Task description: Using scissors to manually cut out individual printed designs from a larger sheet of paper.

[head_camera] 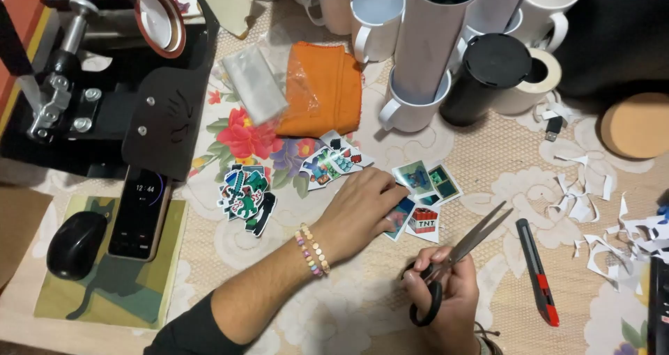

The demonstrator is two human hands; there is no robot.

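The left hand [362, 205], a beaded bracelet on its wrist, lies flat with fingers spread and fingertips pressing on a small cluster of printed paper stickers [420, 202] on the bench [502, 153], which is covered by a cream lace-patterned cloth with flowers. The right hand [446, 292] is closed around the black handles of a pair of steel scissors [453, 254], blades slightly apart and pointing up to the right, just beside the stickers. Right of the scissors lies a red and black utility knife [537, 271], with white paper scraps [592, 209] beyond it. Left of the left hand sit more cut-out stickers [247, 196], then a dark smartphone [138, 212] and a black computer mouse [75, 243]. Farther back stand white mugs [411, 104] and a folded orange cloth [322, 87].
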